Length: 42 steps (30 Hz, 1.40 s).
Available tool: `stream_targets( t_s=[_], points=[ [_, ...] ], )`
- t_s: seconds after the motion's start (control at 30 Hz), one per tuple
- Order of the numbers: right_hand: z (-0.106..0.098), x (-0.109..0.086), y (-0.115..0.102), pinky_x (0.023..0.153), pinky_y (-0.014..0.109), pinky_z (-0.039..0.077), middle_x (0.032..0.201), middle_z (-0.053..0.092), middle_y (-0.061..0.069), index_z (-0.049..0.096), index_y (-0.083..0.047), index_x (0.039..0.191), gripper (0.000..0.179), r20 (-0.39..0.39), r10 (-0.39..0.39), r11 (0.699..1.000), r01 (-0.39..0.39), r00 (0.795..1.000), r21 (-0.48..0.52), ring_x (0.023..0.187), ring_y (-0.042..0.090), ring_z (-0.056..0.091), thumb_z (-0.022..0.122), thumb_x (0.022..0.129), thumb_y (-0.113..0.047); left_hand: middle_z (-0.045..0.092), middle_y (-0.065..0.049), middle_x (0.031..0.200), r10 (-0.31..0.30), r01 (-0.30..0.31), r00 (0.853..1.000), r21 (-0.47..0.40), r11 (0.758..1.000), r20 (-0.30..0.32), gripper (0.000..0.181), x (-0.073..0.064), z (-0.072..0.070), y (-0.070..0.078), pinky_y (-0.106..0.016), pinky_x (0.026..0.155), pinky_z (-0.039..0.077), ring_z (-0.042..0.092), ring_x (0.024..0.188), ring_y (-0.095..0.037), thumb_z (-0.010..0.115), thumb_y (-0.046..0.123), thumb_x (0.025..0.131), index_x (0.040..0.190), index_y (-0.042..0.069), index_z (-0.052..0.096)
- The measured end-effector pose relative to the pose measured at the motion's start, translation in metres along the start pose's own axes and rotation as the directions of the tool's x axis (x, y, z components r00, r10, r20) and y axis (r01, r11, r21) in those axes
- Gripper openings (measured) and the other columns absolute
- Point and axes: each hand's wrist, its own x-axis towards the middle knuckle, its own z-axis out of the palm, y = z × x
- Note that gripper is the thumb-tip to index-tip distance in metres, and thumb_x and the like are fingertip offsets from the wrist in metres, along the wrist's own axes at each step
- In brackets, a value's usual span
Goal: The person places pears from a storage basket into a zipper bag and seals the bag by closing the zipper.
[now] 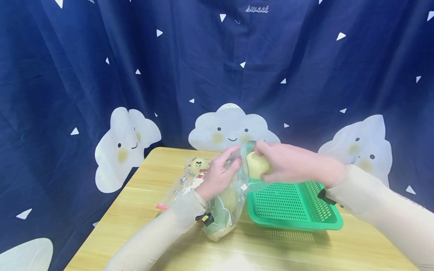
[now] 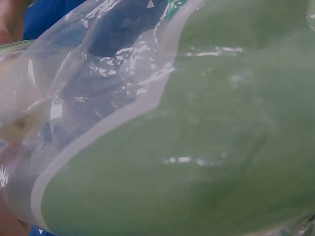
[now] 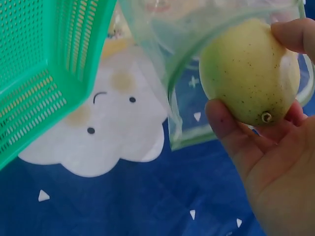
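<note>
A yellow-green mango (image 1: pixel 257 165) with small dark specks and a round stem scar (image 3: pixel 266 117) is held in my right hand (image 1: pixel 288 162), thumb on one side and fingers on the other. It is at the mouth of a clear plastic zip bag (image 1: pixel 220 222), with the bag's rim (image 3: pixel 179 78) partly around it. My left hand (image 1: pixel 219 174) grips the bag near its opening. Large pale green printing on the bag (image 2: pixel 162 162) fills the left wrist view. Rounded contents bulge inside the bag, blurred by the plastic.
A green perforated plastic basket (image 1: pixel 298 224) stands on the wooden table (image 1: pixel 132 199) below my right hand. Left of my left hand lies another clear bag with cartoon prints (image 1: pixel 183 180), a pink strip (image 1: pixel 162 207) and a yellow round thing inside. A dark blue curtain (image 1: pixel 190 56) hangs behind.
</note>
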Motion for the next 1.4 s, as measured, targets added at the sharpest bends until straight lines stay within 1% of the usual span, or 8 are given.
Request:
stream_targets(
  t_s=[0.33,0.53,0.67,0.77,0.93,1.1,1.23,1.4],
  points=[
    [0.019,0.010,0.001,0.055,0.020,0.042,0.074,0.053,-0.010,0.046,-0.017,0.096,0.037,0.015,-0.135,0.991,0.135,0.991,-0.015,0.061,0.005,0.046,0.078,0.079,-0.019,0.070,-0.007,0.126,0.022,-0.022,1.000,-0.011,1.000,-0.018,0.034,-0.002,-0.006,-0.001,-0.035,0.102,0.052,0.066,0.118,-0.019,0.048,0.019,0.106,0.138,0.013,0.058],
    [0.020,0.010,0.002,0.064,0.020,0.047,0.095,0.062,-0.008,0.047,-0.018,0.101,0.037,0.040,-0.124,0.992,0.125,0.991,-0.014,0.068,0.006,0.051,0.080,0.086,-0.024,0.070,-0.004,0.127,0.049,-0.049,0.999,-0.031,0.998,-0.012,0.031,0.000,-0.006,-0.003,-0.031,0.108,0.047,0.061,0.126,-0.015,0.043,0.018,0.108,0.134,0.013,0.060],
    [0.021,0.009,0.001,0.063,0.021,0.047,0.084,0.055,-0.012,0.053,-0.020,0.101,0.024,0.068,-0.133,0.991,0.135,0.989,-0.022,0.066,0.004,0.049,0.074,0.090,-0.025,0.070,-0.005,0.126,0.055,-0.057,0.998,-0.047,0.997,-0.027,0.030,0.001,-0.006,-0.005,-0.030,0.109,0.045,0.060,0.128,-0.015,0.041,0.017,0.109,0.129,0.010,0.062],
    [0.022,0.007,0.002,0.068,0.024,0.049,0.081,0.055,-0.016,0.061,-0.024,0.100,0.013,0.111,-0.119,0.992,0.121,0.987,-0.015,0.068,0.003,0.051,0.064,0.099,-0.036,0.070,-0.007,0.126,0.064,-0.066,0.997,-0.062,0.996,-0.035,0.030,0.001,-0.007,-0.007,-0.031,0.108,0.046,0.061,0.127,-0.017,0.041,0.015,0.109,0.128,0.009,0.063],
    [0.026,0.002,0.008,0.078,0.030,0.055,0.085,0.065,-0.019,0.070,-0.026,0.103,0.036,0.168,-0.118,0.993,0.121,0.979,-0.008,0.077,0.000,0.061,0.053,0.099,-0.058,0.071,-0.006,0.125,0.052,-0.055,0.998,-0.081,0.995,-0.036,0.031,0.000,-0.010,-0.009,-0.030,0.108,0.047,0.061,0.126,-0.015,0.040,0.017,0.109,0.132,0.014,0.062],
    [0.025,-0.002,0.010,0.069,0.026,0.050,0.070,0.058,-0.020,0.065,-0.024,0.080,0.014,0.109,-0.198,0.971,0.210,0.974,-0.112,0.065,0.000,0.051,0.076,0.088,-0.027,0.072,-0.002,0.124,0.047,-0.051,0.998,-0.093,0.994,-0.038,0.032,-0.001,-0.013,-0.010,-0.031,0.104,0.050,0.063,0.122,-0.014,0.040,0.017,0.109,0.133,0.015,0.061],
    [0.021,-0.004,0.007,0.078,0.035,0.044,0.060,0.041,-0.021,0.049,-0.027,0.063,0.036,0.039,-0.209,0.954,0.213,0.977,-0.212,0.060,0.001,0.038,0.072,0.088,-0.012,0.072,-0.001,0.123,0.035,-0.039,0.998,-0.091,0.995,-0.043,0.031,-0.002,-0.013,-0.010,-0.031,0.101,0.051,0.065,0.120,-0.014,0.042,0.017,0.109,0.133,0.016,0.060],
    [0.016,-0.004,0.007,0.074,0.036,0.041,0.062,0.043,-0.022,0.048,-0.030,0.063,0.038,-0.019,-0.211,0.937,0.197,0.977,-0.288,0.064,0.000,0.045,0.070,0.089,-0.015,0.072,-0.001,0.121,0.010,-0.014,0.998,-0.067,0.998,-0.054,0.032,-0.003,-0.014,-0.010,-0.033,0.100,0.052,0.066,0.115,-0.014,0.045,0.019,0.108,0.136,0.016,0.059]
  ],
)
